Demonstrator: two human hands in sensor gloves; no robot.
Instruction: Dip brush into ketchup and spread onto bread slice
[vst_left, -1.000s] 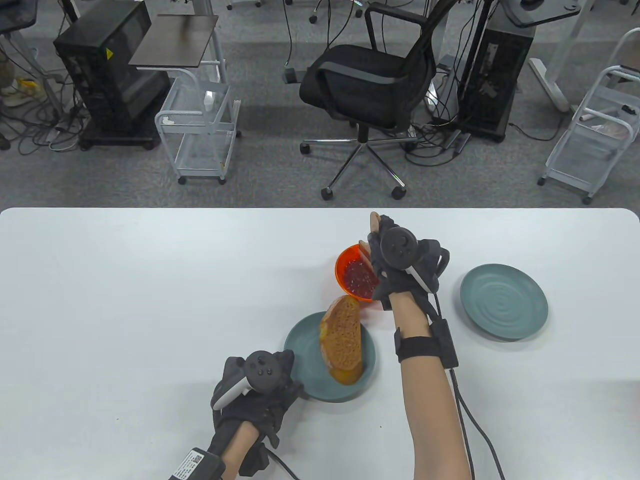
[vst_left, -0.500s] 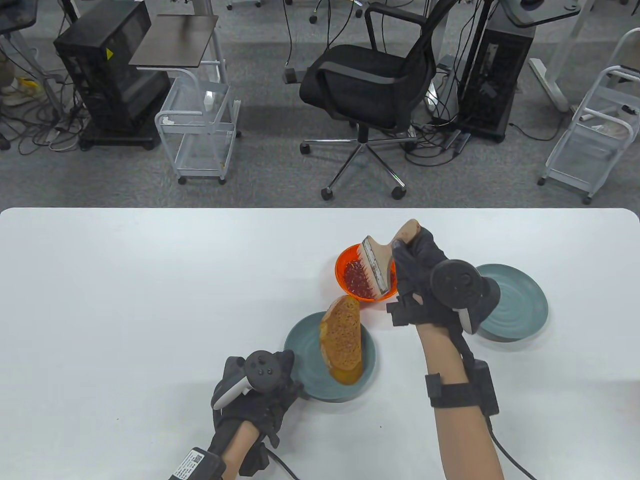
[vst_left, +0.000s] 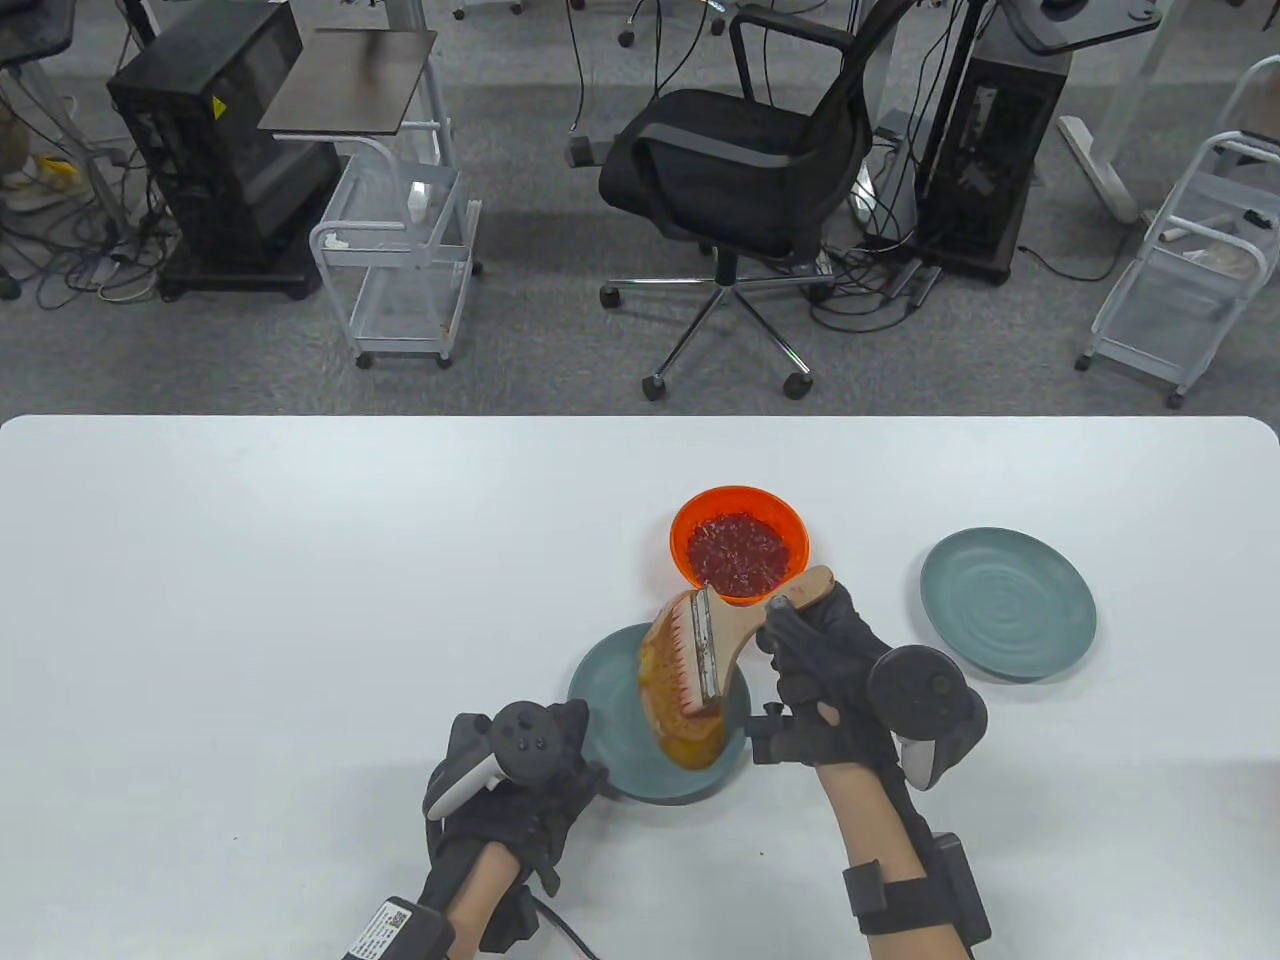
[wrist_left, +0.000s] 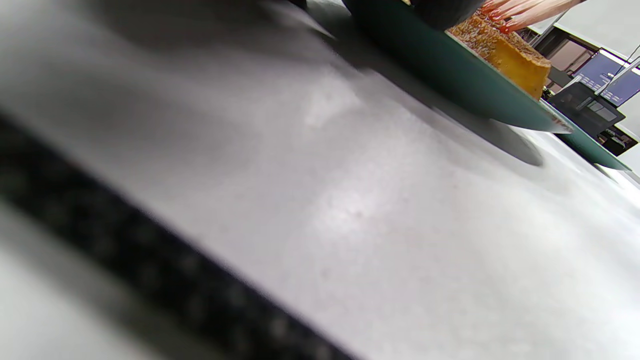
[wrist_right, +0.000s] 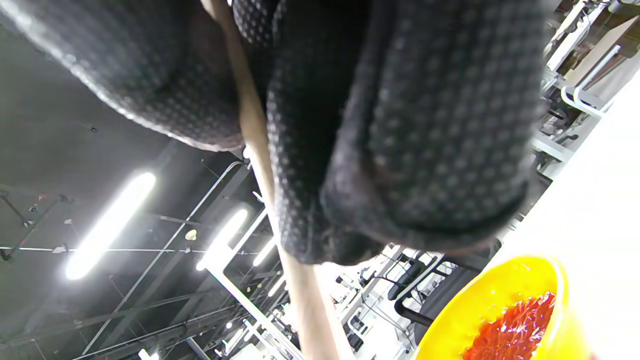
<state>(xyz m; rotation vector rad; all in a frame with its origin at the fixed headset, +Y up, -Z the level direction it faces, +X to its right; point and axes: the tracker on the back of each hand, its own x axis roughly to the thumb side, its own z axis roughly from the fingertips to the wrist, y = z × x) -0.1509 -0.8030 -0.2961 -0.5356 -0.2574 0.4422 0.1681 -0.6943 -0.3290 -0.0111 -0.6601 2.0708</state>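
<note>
Moved from bowl (vst_left: 739, 543) to bread (vst_left: 684, 690) — brush (vst_left: 720, 640), right hand (vst_left: 830, 680) gripping; left hand (vst_left: 520, 775) grip seemingly hidden.

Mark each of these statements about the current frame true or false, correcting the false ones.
1. The right hand grips the brush by its wooden handle. True.
2. The brush bristles are in the orange bowl. False: they are over the bread slice.
3. The bread slice lies on the teal plate nearest the left hand. True.
4. The second teal plate holds bread too. False: nothing lies on it.
5. The left hand holds the bowl. False: it rests by the bread's plate.
</note>
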